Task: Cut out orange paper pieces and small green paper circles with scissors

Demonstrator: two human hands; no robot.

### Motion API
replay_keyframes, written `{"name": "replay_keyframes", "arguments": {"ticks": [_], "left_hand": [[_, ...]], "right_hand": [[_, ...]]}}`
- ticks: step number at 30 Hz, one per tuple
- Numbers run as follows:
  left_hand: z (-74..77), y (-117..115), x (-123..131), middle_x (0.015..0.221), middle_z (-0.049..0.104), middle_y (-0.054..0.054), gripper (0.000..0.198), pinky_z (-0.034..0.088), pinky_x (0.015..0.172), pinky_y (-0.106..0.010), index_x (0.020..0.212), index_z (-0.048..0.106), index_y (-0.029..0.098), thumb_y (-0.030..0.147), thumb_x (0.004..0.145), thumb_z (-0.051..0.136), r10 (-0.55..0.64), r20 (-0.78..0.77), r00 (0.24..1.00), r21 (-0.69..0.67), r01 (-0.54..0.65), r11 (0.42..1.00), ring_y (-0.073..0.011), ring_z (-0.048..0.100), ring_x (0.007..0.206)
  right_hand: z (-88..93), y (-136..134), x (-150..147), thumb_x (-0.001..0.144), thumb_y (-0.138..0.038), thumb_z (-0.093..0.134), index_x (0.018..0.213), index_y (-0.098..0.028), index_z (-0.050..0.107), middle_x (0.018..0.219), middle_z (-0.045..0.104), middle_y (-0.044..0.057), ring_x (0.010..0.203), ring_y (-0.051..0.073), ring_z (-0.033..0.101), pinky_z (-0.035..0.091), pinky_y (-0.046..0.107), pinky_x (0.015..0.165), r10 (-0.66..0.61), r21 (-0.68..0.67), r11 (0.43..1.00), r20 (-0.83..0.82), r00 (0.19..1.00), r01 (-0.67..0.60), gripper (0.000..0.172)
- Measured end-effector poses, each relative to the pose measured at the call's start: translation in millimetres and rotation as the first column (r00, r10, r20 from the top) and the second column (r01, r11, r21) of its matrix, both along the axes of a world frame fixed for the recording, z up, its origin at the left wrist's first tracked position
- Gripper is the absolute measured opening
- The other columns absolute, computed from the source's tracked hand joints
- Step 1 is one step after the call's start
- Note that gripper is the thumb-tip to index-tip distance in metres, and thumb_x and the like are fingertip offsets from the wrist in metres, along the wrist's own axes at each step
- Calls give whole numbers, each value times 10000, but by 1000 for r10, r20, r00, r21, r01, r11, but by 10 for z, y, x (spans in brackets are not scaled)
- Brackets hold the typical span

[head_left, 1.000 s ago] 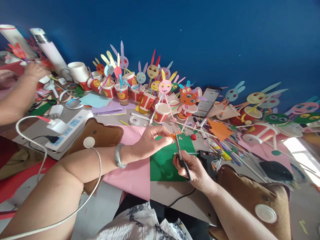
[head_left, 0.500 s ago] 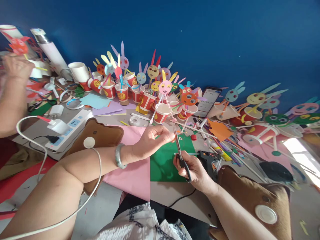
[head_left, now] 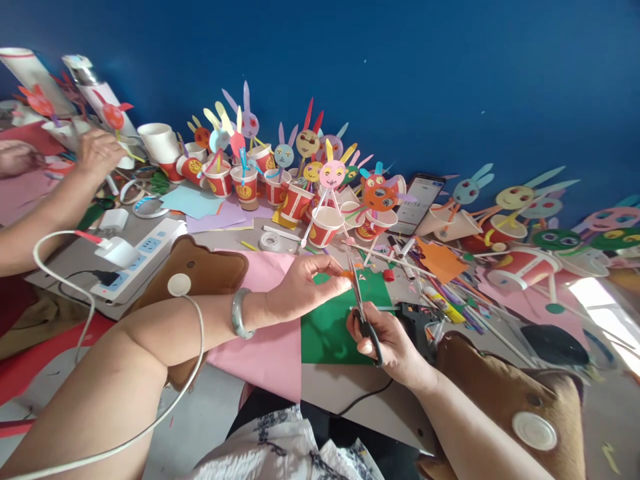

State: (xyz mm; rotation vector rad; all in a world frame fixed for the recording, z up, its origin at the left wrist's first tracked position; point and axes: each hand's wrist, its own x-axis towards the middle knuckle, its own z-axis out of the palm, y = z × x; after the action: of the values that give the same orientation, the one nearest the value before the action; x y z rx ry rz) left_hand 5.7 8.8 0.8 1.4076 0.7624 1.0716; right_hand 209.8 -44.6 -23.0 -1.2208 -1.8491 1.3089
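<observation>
My right hand (head_left: 383,340) is wrapped round black-handled scissors (head_left: 361,293), whose blades point away from me above the table. Between the thumb and fingertips of my left hand (head_left: 310,288) is a small orange paper piece (head_left: 346,274), right at the scissor blades. Whether the blades touch it I cannot tell. Beneath both hands lie a green paper sheet (head_left: 325,340) and a pink paper sheet (head_left: 270,363). Just beyond them stands a red and white paper cup (head_left: 326,227) with a pink rabbit face (head_left: 333,175) on it.
Several paper cups with rabbit figures line the blue wall. A phone (head_left: 421,203) leans among them. On the left are a power strip (head_left: 143,257), a brown cushion (head_left: 200,263) and a co-worker's hand (head_left: 100,152) at a cup. A black glue gun (head_left: 419,320) and markers lie right.
The orange paper now shows at my left fingertips, and that hand has shifted slightly. The co-worker's hand has moved right, with a red rabbit figure standing there. My scissors stay almost in place.
</observation>
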Motion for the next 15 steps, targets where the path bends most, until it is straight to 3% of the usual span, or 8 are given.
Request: {"name": "replay_keyframes", "arguments": {"ticks": [15], "left_hand": [[27, -10, -12, 777, 669, -32, 73, 490, 756, -296, 750, 636, 152, 213, 782, 659, 4, -5, 1000, 24, -4, 1000, -145, 611, 778]], "right_hand": [[27, -1, -4, 688, -873, 550, 658, -175, 546, 621, 481, 7, 586, 133, 396, 313, 270, 507, -5, 36, 999, 25, 1000, 4, 699]]}}
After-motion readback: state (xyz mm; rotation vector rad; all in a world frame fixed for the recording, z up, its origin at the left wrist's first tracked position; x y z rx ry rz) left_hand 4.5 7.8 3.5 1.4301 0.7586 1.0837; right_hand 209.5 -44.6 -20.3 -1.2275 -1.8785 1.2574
